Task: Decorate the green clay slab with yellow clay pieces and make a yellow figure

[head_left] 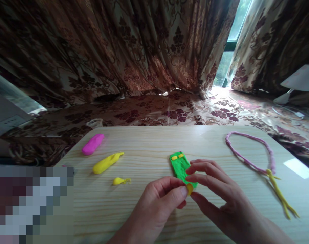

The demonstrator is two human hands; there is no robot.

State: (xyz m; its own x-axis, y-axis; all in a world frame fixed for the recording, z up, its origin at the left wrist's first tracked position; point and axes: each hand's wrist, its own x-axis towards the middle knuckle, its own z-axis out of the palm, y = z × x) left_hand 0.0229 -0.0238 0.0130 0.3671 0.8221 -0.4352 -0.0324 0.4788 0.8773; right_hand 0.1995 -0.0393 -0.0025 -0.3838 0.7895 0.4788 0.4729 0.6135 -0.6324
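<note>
My left hand [164, 200] is closed, pinching a small flat piece of yellow modelling clay [189, 189] between thumb and fingers. Close beside it, my right hand [220, 186] has its fingers curved and apart, thumb tip near the yellow piece; whether it touches is unclear. Behind the fingertips lies a green clay slab [179, 166], roughly rectangular, with two little yellow ovals [174, 158] near its far end. Its near end is partly covered by my hands and the yellow piece.
On the left of the wooden table [144, 142] lie a pink clay lump [93, 144], a long yellow clay lump [107, 163] and a small yellow one [117, 181]. A pink clay loop [248, 162] with a yellow forked clay piece [278, 192] lies right. Curtains [144, 51] hang behind.
</note>
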